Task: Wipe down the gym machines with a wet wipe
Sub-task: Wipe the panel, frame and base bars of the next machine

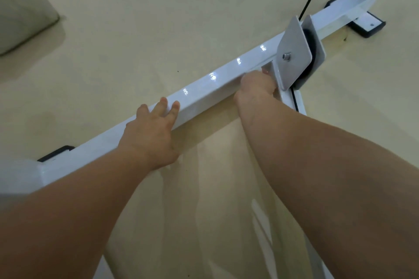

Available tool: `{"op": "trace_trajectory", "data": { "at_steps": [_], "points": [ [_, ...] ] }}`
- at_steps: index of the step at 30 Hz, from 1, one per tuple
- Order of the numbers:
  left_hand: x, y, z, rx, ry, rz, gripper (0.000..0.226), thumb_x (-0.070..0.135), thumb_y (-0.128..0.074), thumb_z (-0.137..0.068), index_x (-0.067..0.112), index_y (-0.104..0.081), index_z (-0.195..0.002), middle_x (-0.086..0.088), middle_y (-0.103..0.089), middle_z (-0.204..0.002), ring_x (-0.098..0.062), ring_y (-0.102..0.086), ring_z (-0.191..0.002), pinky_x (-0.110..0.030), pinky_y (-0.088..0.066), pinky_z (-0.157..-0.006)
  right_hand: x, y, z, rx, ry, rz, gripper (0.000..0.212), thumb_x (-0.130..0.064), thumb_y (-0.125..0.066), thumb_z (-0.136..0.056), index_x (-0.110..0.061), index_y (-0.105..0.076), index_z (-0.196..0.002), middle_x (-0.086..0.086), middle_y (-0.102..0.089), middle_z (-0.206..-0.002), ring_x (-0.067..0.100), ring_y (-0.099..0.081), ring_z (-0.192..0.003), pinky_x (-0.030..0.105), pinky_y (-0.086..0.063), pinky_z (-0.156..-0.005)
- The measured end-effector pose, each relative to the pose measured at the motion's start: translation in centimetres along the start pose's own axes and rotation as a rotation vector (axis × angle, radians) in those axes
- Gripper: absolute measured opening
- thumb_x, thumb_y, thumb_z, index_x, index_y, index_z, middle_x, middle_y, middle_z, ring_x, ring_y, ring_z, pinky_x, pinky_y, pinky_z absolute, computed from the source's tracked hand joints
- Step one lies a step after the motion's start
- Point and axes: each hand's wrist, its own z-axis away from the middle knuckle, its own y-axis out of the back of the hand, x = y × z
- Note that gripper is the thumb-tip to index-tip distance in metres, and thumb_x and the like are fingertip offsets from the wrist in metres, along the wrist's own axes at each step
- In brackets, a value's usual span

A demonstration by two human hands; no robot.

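While my left hand [152, 133] rests flat on top of the white base bar [204, 92] of the gym machine, fingers straight and a little spread, my right hand [256, 86] is curled against the bar's near side, beside the grey pulley bracket [292, 54]. The bar runs from near left to far right across the floor [158, 29]. I cannot tell whether my right fingers hold a wipe.

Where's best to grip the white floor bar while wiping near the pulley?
Probably the white floor bar on its open stretch clear of the pulley bracket, from above: the flat top and square edges let fingers hook over.
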Motion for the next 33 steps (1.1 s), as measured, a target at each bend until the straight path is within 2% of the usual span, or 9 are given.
{"op": "trace_trajectory", "data": {
  "at_steps": [3,6,10,12,18,22,26,30,33],
  "points": [
    [0.0,-0.3,0.0,0.002,0.006,0.002,0.109,0.046,-0.064,-0.078,0.032,0.008,-0.158,0.006,0.005,-0.164,-0.037,-0.015,-0.144,-0.046,-0.044,-0.103,0.2,-2.2,0.4,-0.087,-0.014,0.034,0.044,-0.019,-0.046,-0.102,-0.01,-0.049,-0.145,0.005,-0.053,-0.144,0.023,-0.045,-0.139,0.028,-0.04,-0.106],
    [0.2,-0.6,0.0,0.012,0.014,-0.013,0.11,0.046,-0.064,-0.076,0.031,0.009,-0.158,0.005,0.006,-0.164,-0.038,-0.015,-0.144,-0.047,-0.046,-0.1,0.0,-4.6,1.9,-0.3,-0.472,-0.836,0.039,-0.008,-0.042,-0.104,-0.001,-0.048,-0.142,0.002,-0.058,-0.1,0.012,-0.062,-0.085,0.015,-0.048,-0.062],
    [0.1,-0.6,0.1,0.014,0.025,-0.004,0.11,0.045,-0.064,-0.077,0.033,0.01,-0.158,0.006,0.006,-0.164,-0.037,-0.015,-0.145,-0.048,-0.045,-0.102,1.2,-6.1,4.3,-0.33,-0.475,-1.19,0.018,-0.005,-0.045,-0.106,-0.012,-0.061,-0.105,0.002,-0.056,-0.078,0.011,-0.053,-0.061,0.021,-0.046,-0.051],
    [0.0,-0.3,0.0,0.007,0.017,-0.007,0.107,0.045,-0.064,-0.08,0.034,0.009,-0.158,0.005,0.004,-0.165,-0.036,-0.018,-0.143,-0.046,-0.045,-0.102,1.4,-5.2,2.3,-0.283,-0.395,-1.277,0.024,0.003,-0.042,-0.104,-0.013,-0.055,-0.092,0.002,-0.053,-0.076,0.007,-0.051,-0.053,0.016,-0.043,-0.044],
    [0.3,-0.4,0.0,0.009,0.032,-0.011,0.106,0.041,-0.063,-0.08,0.033,0.007,-0.158,0.004,0.002,-0.164,-0.035,-0.021,-0.139,-0.046,-0.048,-0.096,1.3,-4.5,0.9,-0.24,-0.397,-1.264,0.02,-0.001,-0.04,-0.106,-0.017,-0.05,-0.111,0.0,-0.051,-0.079,0.008,-0.053,-0.057,0.014,-0.045,-0.039],
    [0.4,-0.4,0.2,0.037,0.047,0.006,0.097,0.037,-0.059,-0.083,0.035,0.002,-0.158,0.003,-0.004,-0.164,-0.036,-0.027,-0.134,-0.046,-0.048,-0.094,2.8,-7.9,6.6,-0.55,-0.345,-1.101,0.019,0.004,-0.043,-0.103,-0.01,-0.056,-0.104,0.007,-0.06,-0.086,0.014,-0.058,-0.067,0.024,-0.05,-0.06],
    [-0.5,1.2,0.3,0.023,-0.005,0.034,0.085,0.037,-0.059,-0.089,0.039,-0.011,-0.158,0.003,-0.017,-0.162,-0.034,-0.036,-0.131,-0.044,-0.042,-0.101,4.2,-9.1,11.8,-0.826,-0.236,-0.911,0.017,0.003,-0.059,-0.097,-0.002,-0.06,-0.113,0.011,-0.067,-0.092,0.019,-0.064,-0.075,0.026,-0.056,-0.063],
    [-1.2,2.9,0.7,-0.167,-0.048,0.141,0.078,0.029,-0.055,-0.096,0.037,-0.011,-0.16,0.001,-0.003,-0.169,-0.032,-0.018,-0.151,-0.042,-0.024,-0.122,6.9,-6.6,15.2,-0.704,-0.259,-0.826,0.011,0.002,-0.062,-0.097,-0.009,-0.061,-0.096,0.014,-0.065,-0.099,0.021,-0.064,-0.085,0.025,-0.057,-0.072],
    [-0.6,1.7,4.2,-0.152,-0.075,0.306,0.077,0.015,-0.053,-0.097,0.035,-0.013,-0.16,0.005,0.001,-0.169,-0.026,-0.008,-0.155,-0.039,-0.015,-0.124,9.3,-4.0,17.1,-0.671,-0.214,-0.738,0.011,0.001,-0.062,-0.096,-0.01,-0.06,-0.098,0.012,-0.066,-0.099,0.021,-0.063,-0.087,0.028,-0.056,-0.076]
  ]
}}
